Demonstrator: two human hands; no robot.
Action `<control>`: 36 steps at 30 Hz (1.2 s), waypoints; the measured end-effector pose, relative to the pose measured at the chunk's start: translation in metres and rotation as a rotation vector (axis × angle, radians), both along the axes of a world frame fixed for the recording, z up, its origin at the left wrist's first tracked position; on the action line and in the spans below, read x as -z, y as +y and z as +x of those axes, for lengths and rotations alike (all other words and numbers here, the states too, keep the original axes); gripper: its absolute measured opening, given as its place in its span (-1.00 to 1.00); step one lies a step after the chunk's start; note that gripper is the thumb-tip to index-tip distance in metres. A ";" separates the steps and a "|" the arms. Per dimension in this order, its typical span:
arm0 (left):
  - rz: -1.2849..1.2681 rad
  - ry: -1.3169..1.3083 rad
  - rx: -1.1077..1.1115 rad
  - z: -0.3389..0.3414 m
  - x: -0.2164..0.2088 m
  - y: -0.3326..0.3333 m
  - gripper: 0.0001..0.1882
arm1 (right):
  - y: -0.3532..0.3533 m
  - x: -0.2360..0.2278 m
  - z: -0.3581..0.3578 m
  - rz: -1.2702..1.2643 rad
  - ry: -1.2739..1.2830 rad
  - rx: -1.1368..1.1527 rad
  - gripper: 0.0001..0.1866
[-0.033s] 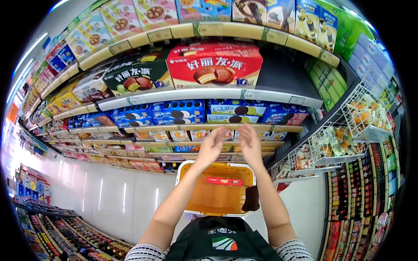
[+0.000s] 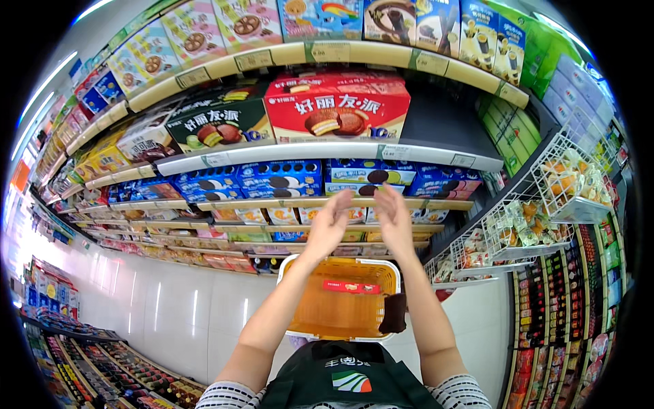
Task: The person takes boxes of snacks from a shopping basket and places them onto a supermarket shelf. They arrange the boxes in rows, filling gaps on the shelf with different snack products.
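Both my arms reach forward over a shopping basket, palms turned toward each other with a gap between. My left hand (image 2: 331,221) and my right hand (image 2: 393,219) are slightly blurred, fingers stretched out, with nothing held. Behind them are shelves of biscuit boxes; blue sandwich-cookie boxes (image 2: 281,178) are nearest beyond the fingertips. Higher up, a large red box of chocolate pies (image 2: 337,109) sits beside a dark green pie box (image 2: 218,128). Below my hands, the orange basket (image 2: 320,315) has a white rim. Inside lies a slim red piece (image 2: 351,287), pack or label, I cannot tell.
A dark brown piece (image 2: 394,313) hangs at the basket's right rim. White wire baskets (image 2: 528,225) of wrapped snacks jut out on the right. The pie-box shelf edge (image 2: 327,154) runs across ahead. Bottle shelves (image 2: 112,368) stand at lower left, on a shiny pale floor (image 2: 170,293).
The shelves sit slightly lower in the picture and the basket a touch further right. My hands stay apart in nearly the same pose.
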State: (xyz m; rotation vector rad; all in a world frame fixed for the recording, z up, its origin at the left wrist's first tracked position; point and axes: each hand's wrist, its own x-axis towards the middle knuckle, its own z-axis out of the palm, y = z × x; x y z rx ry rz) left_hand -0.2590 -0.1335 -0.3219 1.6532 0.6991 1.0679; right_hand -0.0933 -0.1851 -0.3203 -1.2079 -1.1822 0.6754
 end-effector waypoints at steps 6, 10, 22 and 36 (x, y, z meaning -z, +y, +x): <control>0.389 -0.130 -0.557 -0.031 -0.122 0.038 -0.54 | 0.037 -0.112 0.014 0.249 -0.155 0.269 -0.48; 0.363 -0.132 -0.651 -0.043 -0.148 0.057 -0.54 | 0.054 -0.135 0.018 0.206 -0.186 0.319 -0.42; 0.320 -0.101 -0.648 -0.043 -0.134 0.075 -0.40 | 0.057 -0.148 0.013 0.163 -0.082 0.265 -0.33; 0.229 -0.354 -0.384 -0.053 -0.119 0.011 -0.34 | -0.013 -0.135 -0.018 0.389 0.096 0.202 -0.42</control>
